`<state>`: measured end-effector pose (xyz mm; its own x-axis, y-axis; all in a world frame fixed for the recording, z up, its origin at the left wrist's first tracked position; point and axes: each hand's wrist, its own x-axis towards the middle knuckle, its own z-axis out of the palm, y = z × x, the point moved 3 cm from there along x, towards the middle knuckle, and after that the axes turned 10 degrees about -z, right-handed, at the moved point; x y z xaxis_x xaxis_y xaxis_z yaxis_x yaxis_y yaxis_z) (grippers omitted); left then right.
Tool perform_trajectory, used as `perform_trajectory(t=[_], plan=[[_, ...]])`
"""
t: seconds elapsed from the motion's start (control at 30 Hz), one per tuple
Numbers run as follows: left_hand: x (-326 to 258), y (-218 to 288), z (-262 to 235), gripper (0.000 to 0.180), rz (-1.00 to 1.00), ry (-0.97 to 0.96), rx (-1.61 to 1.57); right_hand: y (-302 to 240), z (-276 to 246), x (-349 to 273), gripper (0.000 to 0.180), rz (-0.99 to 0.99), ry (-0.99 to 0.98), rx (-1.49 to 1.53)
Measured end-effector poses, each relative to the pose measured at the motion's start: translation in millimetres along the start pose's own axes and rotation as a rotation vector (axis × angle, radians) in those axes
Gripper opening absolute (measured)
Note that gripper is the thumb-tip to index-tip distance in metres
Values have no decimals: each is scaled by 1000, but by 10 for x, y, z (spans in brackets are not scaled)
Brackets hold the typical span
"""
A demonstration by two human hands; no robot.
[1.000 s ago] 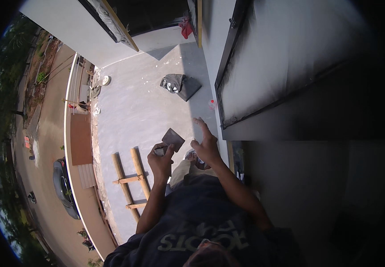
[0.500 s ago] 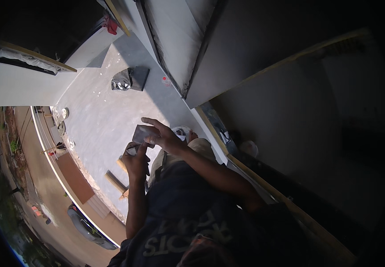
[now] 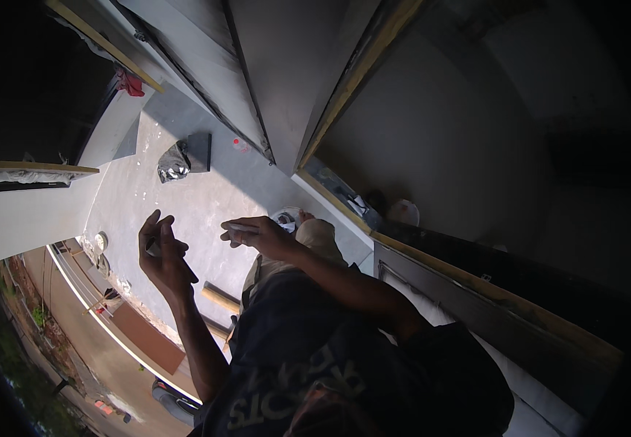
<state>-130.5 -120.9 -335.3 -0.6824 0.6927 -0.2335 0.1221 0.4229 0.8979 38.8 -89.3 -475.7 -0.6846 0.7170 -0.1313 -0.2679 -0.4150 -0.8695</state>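
In the head view, the left hand [image 3: 164, 255] bends its fingers around a small pale piece [image 3: 154, 249]. Across from it, the right hand [image 3: 261, 237] pinches a thin grey piece [image 3: 243, 228]. If either hand's fingers get too loose, its piece could slip and drop to the floor [image 3: 202, 200] below.

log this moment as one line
left hand: raised, small pale piece | right hand: thin pale piece | hands: apart | floor: black bag beside dark panel
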Motion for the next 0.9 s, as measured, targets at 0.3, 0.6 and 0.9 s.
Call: perform_trajectory(t=[0.3, 0.6, 0.9], plan=[[-254, 2362, 999, 94, 954, -84, -21, 249, -921, -1276, 51, 125, 588, -44], [-310, 2344, 1424, 120, 965, 257, 276, 751, -1375, -2826, 50, 89, 1275, -3], [-331, 2412, 1456, 118, 952, 160, 215, 821, -1572, -2588, 51, 37, 1184, -63]])
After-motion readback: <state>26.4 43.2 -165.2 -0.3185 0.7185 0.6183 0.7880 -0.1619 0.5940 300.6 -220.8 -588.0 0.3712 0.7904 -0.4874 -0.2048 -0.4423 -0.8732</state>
